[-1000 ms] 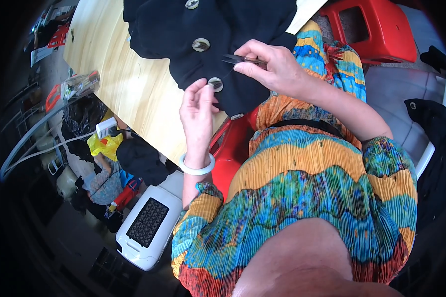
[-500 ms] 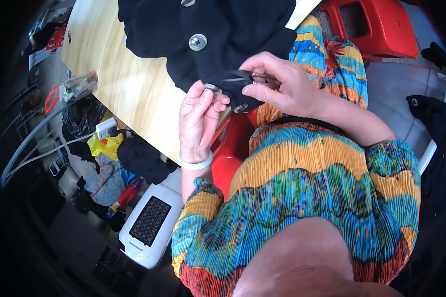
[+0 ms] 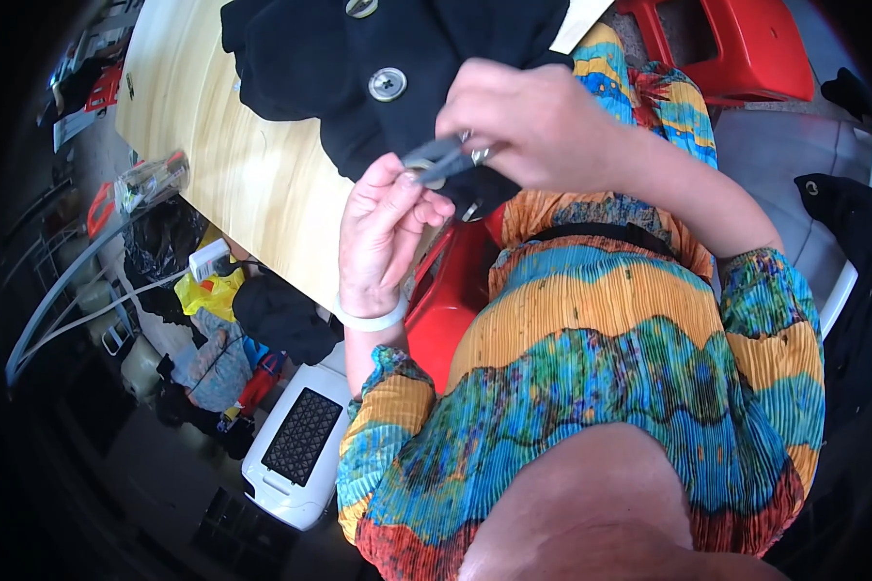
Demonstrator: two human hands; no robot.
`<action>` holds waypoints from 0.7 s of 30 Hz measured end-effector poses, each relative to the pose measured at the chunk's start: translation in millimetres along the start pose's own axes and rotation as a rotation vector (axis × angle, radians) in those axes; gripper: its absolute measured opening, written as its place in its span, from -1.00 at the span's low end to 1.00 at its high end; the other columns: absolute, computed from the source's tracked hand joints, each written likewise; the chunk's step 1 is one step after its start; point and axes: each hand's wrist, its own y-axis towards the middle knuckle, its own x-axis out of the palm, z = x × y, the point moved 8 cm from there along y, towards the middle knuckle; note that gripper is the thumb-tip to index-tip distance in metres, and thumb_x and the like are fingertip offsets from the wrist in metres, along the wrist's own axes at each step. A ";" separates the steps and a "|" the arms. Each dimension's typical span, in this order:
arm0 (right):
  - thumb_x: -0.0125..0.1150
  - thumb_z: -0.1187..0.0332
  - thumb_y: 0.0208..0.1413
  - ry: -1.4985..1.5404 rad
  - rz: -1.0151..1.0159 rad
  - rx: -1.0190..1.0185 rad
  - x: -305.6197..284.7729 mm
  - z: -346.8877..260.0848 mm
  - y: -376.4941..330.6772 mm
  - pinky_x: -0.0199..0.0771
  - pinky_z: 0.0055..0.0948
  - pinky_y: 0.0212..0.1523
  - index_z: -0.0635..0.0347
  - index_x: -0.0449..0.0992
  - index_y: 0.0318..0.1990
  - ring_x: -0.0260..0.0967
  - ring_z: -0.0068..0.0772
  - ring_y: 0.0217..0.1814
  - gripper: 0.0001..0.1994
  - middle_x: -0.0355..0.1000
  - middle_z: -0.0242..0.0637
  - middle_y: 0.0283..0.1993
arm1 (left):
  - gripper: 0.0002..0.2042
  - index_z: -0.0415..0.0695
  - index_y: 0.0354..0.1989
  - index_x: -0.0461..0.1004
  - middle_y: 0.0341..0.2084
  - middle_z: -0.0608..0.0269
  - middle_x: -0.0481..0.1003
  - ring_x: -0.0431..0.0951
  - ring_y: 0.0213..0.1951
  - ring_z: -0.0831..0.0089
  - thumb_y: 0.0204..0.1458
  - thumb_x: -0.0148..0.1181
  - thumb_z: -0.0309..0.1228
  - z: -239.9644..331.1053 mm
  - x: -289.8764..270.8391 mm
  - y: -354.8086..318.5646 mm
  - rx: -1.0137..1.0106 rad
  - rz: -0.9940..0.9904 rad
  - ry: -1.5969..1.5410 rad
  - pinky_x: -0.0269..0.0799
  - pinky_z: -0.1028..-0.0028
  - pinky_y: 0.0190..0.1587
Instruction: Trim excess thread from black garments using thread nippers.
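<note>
Beyond the left hand (image 3: 383,218) and right hand (image 3: 533,121), a wood-grain tabletop (image 3: 242,165) carries a black garment (image 3: 305,63), which extends beneath them. Right hand: grips thread snips (image 3: 455,162). Left hand: pinches a garment button (image 3: 422,167) at the blades.

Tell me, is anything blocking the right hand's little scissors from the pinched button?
Nothing visible blocks them: the right hand has the blurred thread snips right at the button, blades overlapping it in view. The left hand pinches it, covering part of its edge.

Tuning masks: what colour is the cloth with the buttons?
The cloth is black; it shows best in the head view.
</note>
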 end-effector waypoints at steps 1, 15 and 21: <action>0.13 0.46 -0.17 -0.015 0.075 -0.008 -11.7 0.2 5.8 0.30 -0.46 -0.56 0.13 0.37 -0.40 0.32 -0.33 -0.53 -0.88 0.26 -0.33 -0.46 | -0.88 -0.23 -0.24 0.35 -0.41 0.04 0.46 0.52 -0.40 0.26 0.06 -0.08 -0.55 2.6 -1.2 0.1 0.051 -0.013 -0.055 0.47 0.49 -0.36; 0.15 0.35 -0.05 0.453 0.068 0.393 -2.7 -5.2 -19.2 0.22 -0.58 -0.60 0.26 0.35 -0.32 0.26 -0.51 -0.63 -0.80 0.31 -0.33 -0.61 | -0.70 -0.16 -0.03 0.24 -0.26 0.06 0.43 0.52 -0.38 0.24 0.02 0.02 -0.47 17.8 18.2 5.2 0.325 -0.085 -0.185 0.48 0.47 -0.35; 0.13 0.33 -0.05 0.425 0.025 0.420 0.6 -1.3 -14.7 0.23 -0.53 -0.59 0.25 0.36 -0.39 0.29 -0.45 -0.62 -0.82 0.32 -0.31 -0.61 | -0.70 -0.16 -0.05 0.25 -0.30 0.05 0.44 0.51 -0.41 0.27 0.01 0.04 -0.46 20.0 20.4 4.1 0.352 -0.057 -0.119 0.47 0.49 -0.38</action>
